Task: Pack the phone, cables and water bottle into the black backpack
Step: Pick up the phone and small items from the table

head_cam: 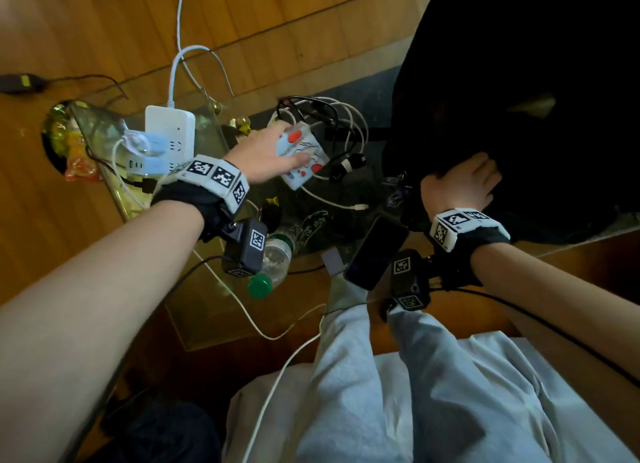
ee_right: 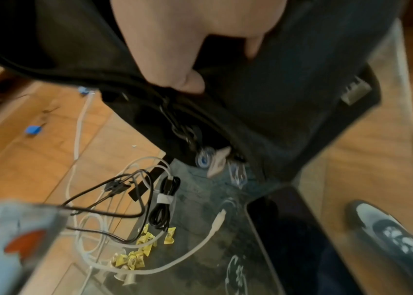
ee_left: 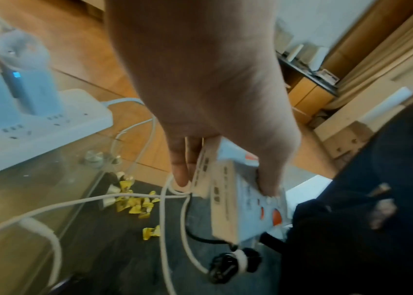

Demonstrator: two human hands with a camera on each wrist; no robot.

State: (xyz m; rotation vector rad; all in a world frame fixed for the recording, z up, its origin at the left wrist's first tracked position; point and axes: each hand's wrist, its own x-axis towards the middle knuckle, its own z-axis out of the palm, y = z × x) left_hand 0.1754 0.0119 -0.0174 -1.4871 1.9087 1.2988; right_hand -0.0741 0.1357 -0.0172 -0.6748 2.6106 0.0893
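Currently, step in hand: clearing a small white-and-blue cardboard box with orange marks [head_cam: 300, 157] off the tangle of white and black cables [head_cam: 341, 130] (a judgement).
Left hand [head_cam: 263, 154]: fingers and thumb curled round the box, gripping it above the glass tabletop [head_cam: 194, 310].
Right hand [head_cam: 464, 182]: fingers folded over the edge of the black fabric backpack [head_cam: 519, 98], holding it at its opening.
Task items: cables lie loose on the glass beside the backpack; the dark slab phone [head_cam: 377, 251] lies near the table edge; the clear plastic water bottle with green cap [head_cam: 270, 265] lies on its side under the left wrist.
Technique: lift the box straight up so no cable loop snags; set it aside by the white power strip [head_cam: 173, 130]; keep the backpack mouth pulled wide.
Caution: one white lead crosses under the box.
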